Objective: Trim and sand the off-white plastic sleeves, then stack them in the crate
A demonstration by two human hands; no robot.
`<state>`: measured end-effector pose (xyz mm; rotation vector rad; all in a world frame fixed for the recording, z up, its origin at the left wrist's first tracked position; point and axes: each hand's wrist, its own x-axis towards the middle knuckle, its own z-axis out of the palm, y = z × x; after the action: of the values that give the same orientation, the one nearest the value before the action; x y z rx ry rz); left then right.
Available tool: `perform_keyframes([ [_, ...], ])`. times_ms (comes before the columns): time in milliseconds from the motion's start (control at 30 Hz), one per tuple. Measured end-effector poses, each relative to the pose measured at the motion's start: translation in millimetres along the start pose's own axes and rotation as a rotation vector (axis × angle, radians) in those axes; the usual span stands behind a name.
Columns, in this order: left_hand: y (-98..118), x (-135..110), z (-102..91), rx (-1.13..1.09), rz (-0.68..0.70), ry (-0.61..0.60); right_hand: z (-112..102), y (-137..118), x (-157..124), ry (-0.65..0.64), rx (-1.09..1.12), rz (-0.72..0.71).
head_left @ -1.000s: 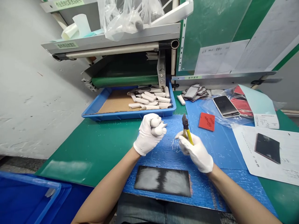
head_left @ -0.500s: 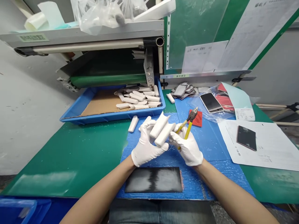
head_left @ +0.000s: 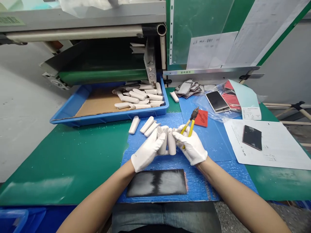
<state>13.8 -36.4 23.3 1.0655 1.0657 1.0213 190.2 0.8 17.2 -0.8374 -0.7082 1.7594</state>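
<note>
My left hand [head_left: 147,152], in a white glove, is closed on a white plastic shell [head_left: 163,142] with a hollow, curved end. A second white plastic shell [head_left: 172,142] stands upright beside it, pinched by the fingertips of my right hand [head_left: 193,149]. The same gloved right hand also keeps a pair of yellow-handled cutting pliers [head_left: 190,127] in its grip, jaws pointing up and away. Behind the left hand, several more white shells [head_left: 146,125] lie on the blue mat [head_left: 209,142]. Below the hands lies a black sanding pad [head_left: 156,183], dusted white.
A blue tray [head_left: 109,120] with many white shells stands under a green conveyor roller [head_left: 104,76]. To the right are a red square [head_left: 201,118], a phone [head_left: 217,101], and paper sheets [head_left: 274,145] with a black square [head_left: 252,137]. Grey pads [head_left: 188,88] are piled behind.
Both white shells have been turned from a slant to nearly upright, hollow ends up. My hands have come closer together, and the whole view has shifted slightly.
</note>
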Motion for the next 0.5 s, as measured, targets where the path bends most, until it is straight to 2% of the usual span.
perform_keyframes([
  [100,2,-4,-2.2,-0.258,-0.231,-0.079,-3,2,4,0.033,0.005,0.008],
  [167,3,-6,-3.4,-0.373,-0.283,-0.179,-4,2,5,0.056,-0.011,-0.001],
  [267,6,-7,-3.6,-0.46,-0.287,-0.262,-6,1,6,0.062,-0.02,-0.012],
  [500,15,-6,-1.5,-0.433,-0.209,-0.193,-9,-9,6,-0.06,-0.103,0.085],
])
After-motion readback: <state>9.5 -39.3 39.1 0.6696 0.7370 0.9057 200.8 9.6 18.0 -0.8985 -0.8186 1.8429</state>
